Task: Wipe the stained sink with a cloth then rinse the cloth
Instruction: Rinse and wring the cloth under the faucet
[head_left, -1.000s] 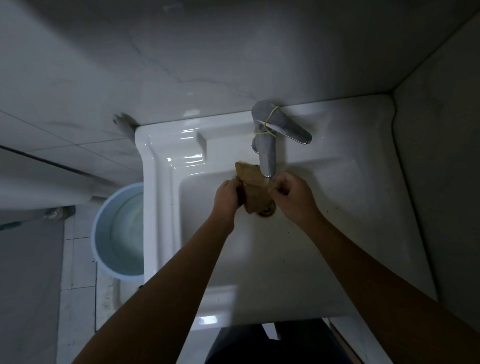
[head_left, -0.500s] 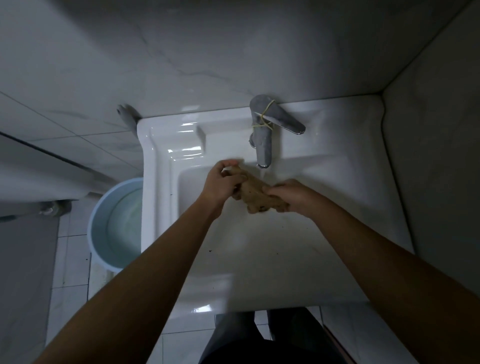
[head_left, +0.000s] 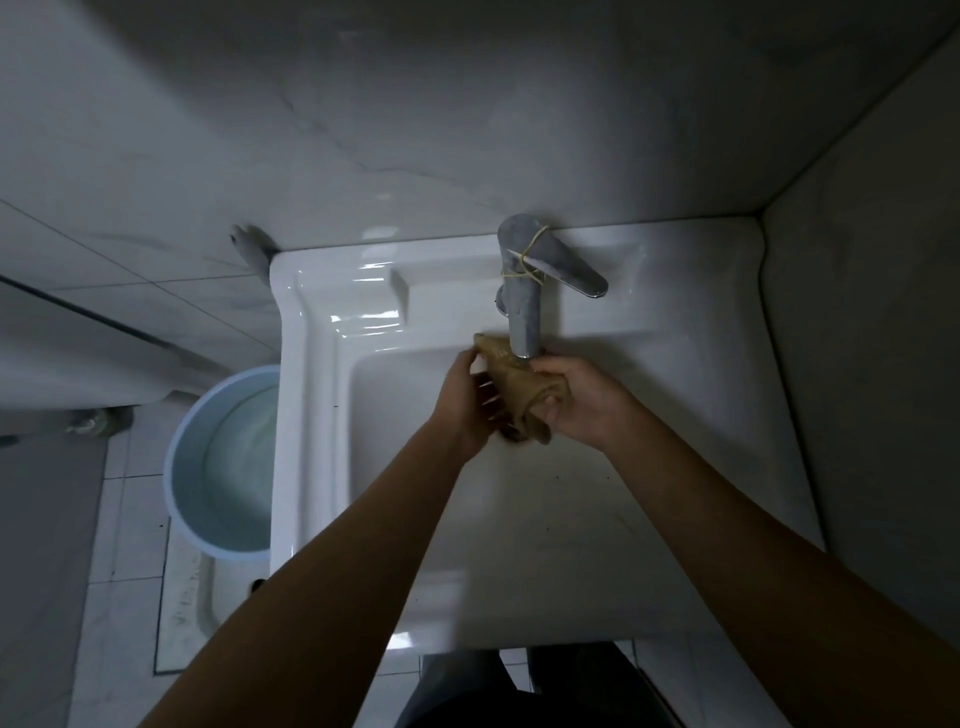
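Near the middle of the frame, both hands hold a tan cloth (head_left: 511, 387) over the white sink (head_left: 322, 415), right under the spout of the tap (head_left: 522, 312). The left hand (head_left: 462, 410) comes in from the lower left and is closed around the left edge of the cloth, fingers curled on the fabric. The right hand (head_left: 582, 402) comes in from the lower right and grips the other side, its thumb pressed on top of the bunched cloth. The cloth is crumpled between them, with one corner sticking up beside the spout and a darker fold hanging down toward the basin below the hands. Whether water runs from the spout cannot be told.

The tap is grey metal, and its lever points toward the right of the frame. A yellow rubber band (head_left: 524, 262) is wound around the tap body and lever. A few small dark specks dot the basin floor in the lower middle of the frame.

To the left of the sink, a pale blue bucket (head_left: 182, 467) stands on the tiled floor (head_left: 104, 597). A grey marbled wall (head_left: 467, 104) fills the upper part of the frame.
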